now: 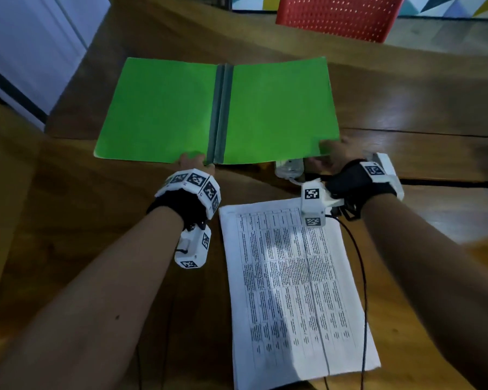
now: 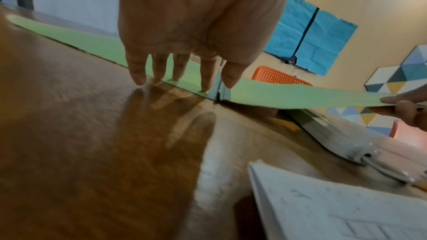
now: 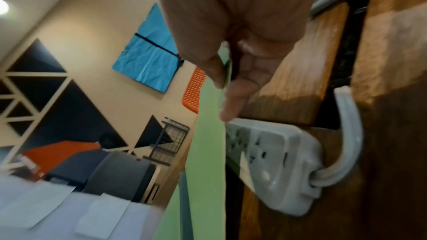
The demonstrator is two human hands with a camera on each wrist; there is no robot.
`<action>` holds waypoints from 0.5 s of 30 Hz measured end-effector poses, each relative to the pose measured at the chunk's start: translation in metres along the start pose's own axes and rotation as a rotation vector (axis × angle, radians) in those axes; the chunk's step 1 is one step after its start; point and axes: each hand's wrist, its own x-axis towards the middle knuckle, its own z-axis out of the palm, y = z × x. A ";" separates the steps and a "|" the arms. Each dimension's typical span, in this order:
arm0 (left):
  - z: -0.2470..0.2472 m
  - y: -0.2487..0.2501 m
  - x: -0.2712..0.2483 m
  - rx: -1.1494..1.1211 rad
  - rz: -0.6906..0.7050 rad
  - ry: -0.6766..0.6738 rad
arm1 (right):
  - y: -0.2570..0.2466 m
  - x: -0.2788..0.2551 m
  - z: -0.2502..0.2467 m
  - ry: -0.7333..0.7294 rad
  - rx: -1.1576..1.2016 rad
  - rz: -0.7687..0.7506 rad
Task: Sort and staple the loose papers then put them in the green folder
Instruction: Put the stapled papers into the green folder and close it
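Observation:
The green folder [image 1: 164,114] lies spread open on the wooden table [image 1: 68,206], its grey spine in the middle. My left hand [image 1: 193,161] has straight fingers [image 2: 205,79] that press the folder's near edge [image 2: 289,96] just left of the spine. At the right cover's near corner my right hand [image 1: 333,153] pinches the cover [image 3: 205,152] between thumb and fingers [image 3: 231,105] and holds that corner a little off the table. The stack of printed papers [image 1: 293,291] lies nearer to me, between my forearms; nothing touches it. I see no stapler.
A white power strip [image 1: 289,167] with its cord [image 3: 349,134] lies under the lifted corner of the folder. A red chair [image 1: 338,15] stands beyond the table's far edge. A dark seam in the tabletop runs off to the right.

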 end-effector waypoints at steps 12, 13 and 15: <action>-0.011 -0.010 -0.055 -0.310 -0.167 0.314 | 0.001 -0.089 -0.002 -0.080 0.290 -0.209; -0.015 -0.012 -0.064 -0.308 -0.160 0.364 | 0.012 -0.094 -0.004 -0.106 0.295 -0.220; -0.020 -0.020 -0.081 -0.285 -0.126 0.396 | 0.034 -0.109 -0.009 -0.153 0.360 -0.186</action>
